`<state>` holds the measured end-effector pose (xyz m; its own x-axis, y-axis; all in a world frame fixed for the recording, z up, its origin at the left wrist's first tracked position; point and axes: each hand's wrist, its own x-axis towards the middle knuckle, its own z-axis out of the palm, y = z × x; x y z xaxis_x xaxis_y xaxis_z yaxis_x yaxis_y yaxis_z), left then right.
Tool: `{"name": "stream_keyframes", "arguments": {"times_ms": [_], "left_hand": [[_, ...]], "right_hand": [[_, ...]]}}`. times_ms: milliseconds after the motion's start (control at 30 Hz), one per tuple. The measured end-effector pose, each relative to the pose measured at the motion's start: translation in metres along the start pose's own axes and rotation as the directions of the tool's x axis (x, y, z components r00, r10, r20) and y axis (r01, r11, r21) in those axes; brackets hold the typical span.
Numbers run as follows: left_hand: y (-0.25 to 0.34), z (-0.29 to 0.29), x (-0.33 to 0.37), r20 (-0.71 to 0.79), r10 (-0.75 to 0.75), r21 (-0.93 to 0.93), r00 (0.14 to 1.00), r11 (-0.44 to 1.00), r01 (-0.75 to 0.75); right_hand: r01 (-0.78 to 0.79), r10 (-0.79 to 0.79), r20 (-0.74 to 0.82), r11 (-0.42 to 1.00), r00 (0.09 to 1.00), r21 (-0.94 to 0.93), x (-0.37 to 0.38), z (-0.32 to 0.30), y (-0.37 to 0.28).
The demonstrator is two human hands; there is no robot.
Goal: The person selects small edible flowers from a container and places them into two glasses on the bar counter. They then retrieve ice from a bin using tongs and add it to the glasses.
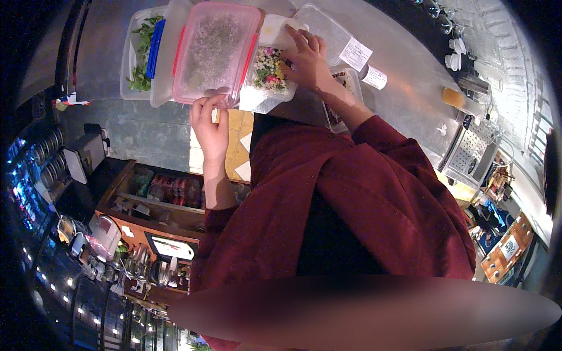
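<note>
A clear container with a translucent pink lid and red side clips stands on the steel counter. Something fine and whitish-green shows dimly through the lid. The fingers of my left hand are closed on its near edge, the thumb beside them. To its right, a small tub of mixed edible flowers holds yellow, white and pink blooms. My right hand reaches over this tub, fingers apart, fingertips on a folded white paper towel at its far side. The palm's underside is hidden.
Left stands a box of green leaves with a blue clip. Right of my hand are a clear container, a printed slip, a white paper roll and another tub partly behind my forearm. Wooden shelves stand lower left.
</note>
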<state>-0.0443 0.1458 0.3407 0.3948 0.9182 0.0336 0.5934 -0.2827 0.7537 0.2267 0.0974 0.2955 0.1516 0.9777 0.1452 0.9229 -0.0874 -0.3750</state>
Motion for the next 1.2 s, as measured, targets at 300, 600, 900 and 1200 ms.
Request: {"name": "stream_keyframes", "arguments": {"times_ms": [300, 600, 900, 1200], "left_hand": [[-0.001, 0.002, 0.000, 0.013, -0.020, 0.013, 1.000, 1.000, 0.020], [-0.002, 0.002, 0.000, 0.013, -0.040, 0.029, 0.999, 0.999, 0.039], [-0.001, 0.001, -0.003, 0.003, -0.040, 0.057, 0.999, 0.998, 0.039], [-0.003, 0.010, -0.008, 0.024, -0.029, 0.103, 0.999, 0.994, 0.027]], "right_hand": [[0.005, -0.005, 0.016, 1.000, 1.000, 0.001, 0.006, 0.002, -0.002], [0.035, -0.031, -0.074, 0.998, 0.997, 0.050, 0.013, -0.007, -0.009], [0.142, -0.148, -0.095, 0.988, 0.984, -0.065, 0.024, 0.005, -0.024], [0.057, -0.057, -0.037, 0.998, 0.998, 0.006, 0.002, -0.016, 0.009]]}}
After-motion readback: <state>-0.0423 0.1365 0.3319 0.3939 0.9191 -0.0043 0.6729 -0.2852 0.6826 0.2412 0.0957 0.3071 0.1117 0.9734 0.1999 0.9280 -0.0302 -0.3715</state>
